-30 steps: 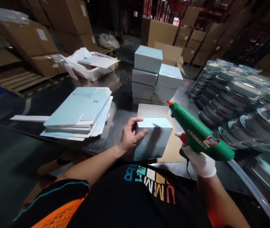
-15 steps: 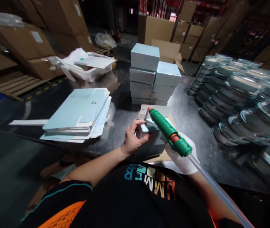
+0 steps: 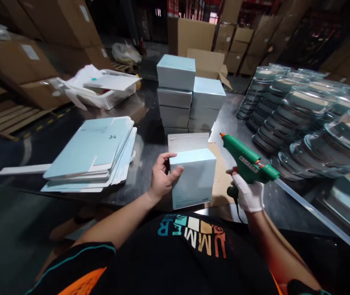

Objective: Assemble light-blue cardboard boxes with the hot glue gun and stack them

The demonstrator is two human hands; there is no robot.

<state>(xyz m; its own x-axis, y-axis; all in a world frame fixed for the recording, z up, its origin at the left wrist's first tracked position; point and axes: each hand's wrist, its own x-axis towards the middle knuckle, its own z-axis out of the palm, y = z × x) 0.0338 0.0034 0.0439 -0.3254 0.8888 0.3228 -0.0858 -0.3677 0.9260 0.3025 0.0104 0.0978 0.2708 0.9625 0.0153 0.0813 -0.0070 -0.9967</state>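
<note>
Now our left hand (image 3: 160, 180) grips the box (image 3: 193, 177), flap (image 3: 188, 141) open; right hand (image 3: 248, 194) holds the glue gun (image 3: 246, 160) just right; glued boxes (image 3: 190, 96) stacked beyond, flat blanks (image 3: 93, 151) left remain.

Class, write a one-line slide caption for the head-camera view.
Left hand steadies a pale blue box on the steel table while the gloved right hand holds a green glue gun beside it.

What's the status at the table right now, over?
Left hand gripping pale blue box, flap open. Right hand, gloved, holding green glue gun clear of it. Nothing between them.
</note>
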